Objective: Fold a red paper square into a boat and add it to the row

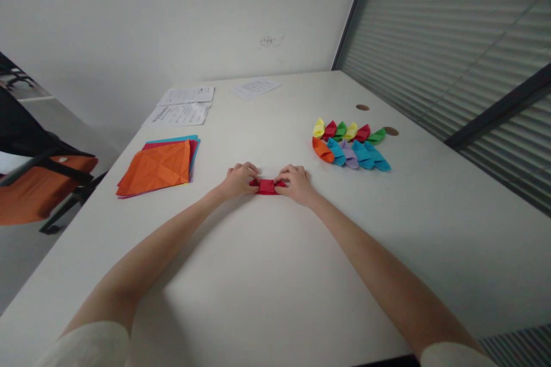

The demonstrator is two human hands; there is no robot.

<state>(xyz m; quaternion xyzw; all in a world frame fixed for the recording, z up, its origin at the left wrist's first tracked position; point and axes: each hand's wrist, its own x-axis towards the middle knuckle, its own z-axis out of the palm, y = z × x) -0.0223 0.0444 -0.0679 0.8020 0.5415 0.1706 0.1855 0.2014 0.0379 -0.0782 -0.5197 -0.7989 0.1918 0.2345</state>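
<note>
The left hand (240, 179) and right hand (295, 182), fingers curled, pinch a small folded red paper piece (267, 186) between them. Even pressure from both should keep creases straight.

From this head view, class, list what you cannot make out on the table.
Head view: red paper ends hidden under left hand and right hand.
Head view: text on printed sheets too small.
Head view: papers under orange sheet covered; only edges show.
</note>
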